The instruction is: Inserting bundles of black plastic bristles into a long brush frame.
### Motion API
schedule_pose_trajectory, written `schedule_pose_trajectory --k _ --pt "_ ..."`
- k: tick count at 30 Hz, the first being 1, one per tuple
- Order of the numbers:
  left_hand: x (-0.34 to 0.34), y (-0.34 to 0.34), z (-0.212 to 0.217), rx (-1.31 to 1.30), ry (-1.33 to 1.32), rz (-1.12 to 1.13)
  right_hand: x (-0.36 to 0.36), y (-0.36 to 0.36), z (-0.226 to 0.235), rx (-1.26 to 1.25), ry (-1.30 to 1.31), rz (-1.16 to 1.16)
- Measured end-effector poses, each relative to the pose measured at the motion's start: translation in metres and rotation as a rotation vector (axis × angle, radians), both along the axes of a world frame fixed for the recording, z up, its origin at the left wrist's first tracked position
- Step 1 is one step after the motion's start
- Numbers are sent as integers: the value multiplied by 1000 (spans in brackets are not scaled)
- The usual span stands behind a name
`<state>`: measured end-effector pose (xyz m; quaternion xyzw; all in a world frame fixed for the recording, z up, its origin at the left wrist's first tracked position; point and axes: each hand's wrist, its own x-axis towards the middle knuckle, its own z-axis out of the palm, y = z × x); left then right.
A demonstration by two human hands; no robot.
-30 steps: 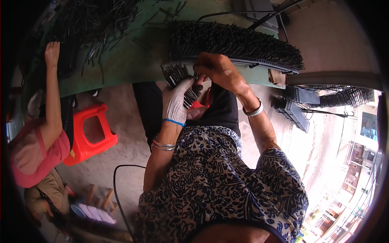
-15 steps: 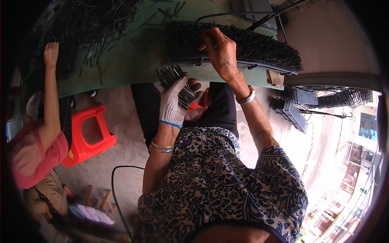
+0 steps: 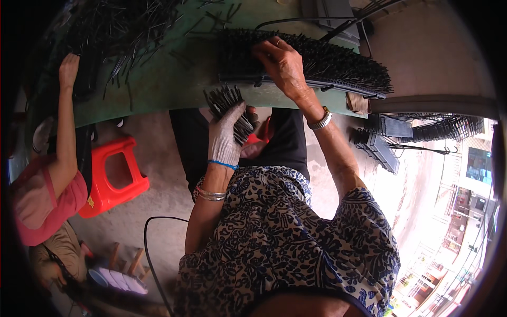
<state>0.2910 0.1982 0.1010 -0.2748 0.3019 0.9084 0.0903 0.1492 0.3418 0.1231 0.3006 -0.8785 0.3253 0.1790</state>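
My left hand, in a pale work glove, is closed around a bundle of thin black rods just below the green table's front edge. My right hand is bare and rests on a long black tray packed with upright black rods, its fingers pressed into the rods at the tray's left part. Whether it pinches a single rod is hidden. A silver watch sits on my right wrist, and bangles on my left.
The green table carries a heap of loose black rods at the far left, where another person's hand reaches. A red plastic stool stands on the floor. More black racks lie at the right.
My right hand has left my left hand and moved up onto the filled tray. My left hand with the bundle has stayed near the table's edge.
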Motion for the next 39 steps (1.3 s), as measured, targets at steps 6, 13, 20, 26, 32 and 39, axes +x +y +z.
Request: schedule_pose_trajectory --k 6,13,20,26,32,39 --pt "1 -1 -6 -31 13 -6 5 0 -4 220 253 -173" --pt "4 3 5 -33 34 12 45 -6 20 94 159 -154" --pt "7 5 11 -59 34 -41 71 -2 32 -117 -671 184" --pt "5 4 20 -88 -13 -88 69 4 23 -276 -803 136" --pt "6 6 19 -146 17 -122 67 4 32 -251 -867 153" --pt "4 2 16 -75 -81 -69 65 12 48 -321 -706 47"
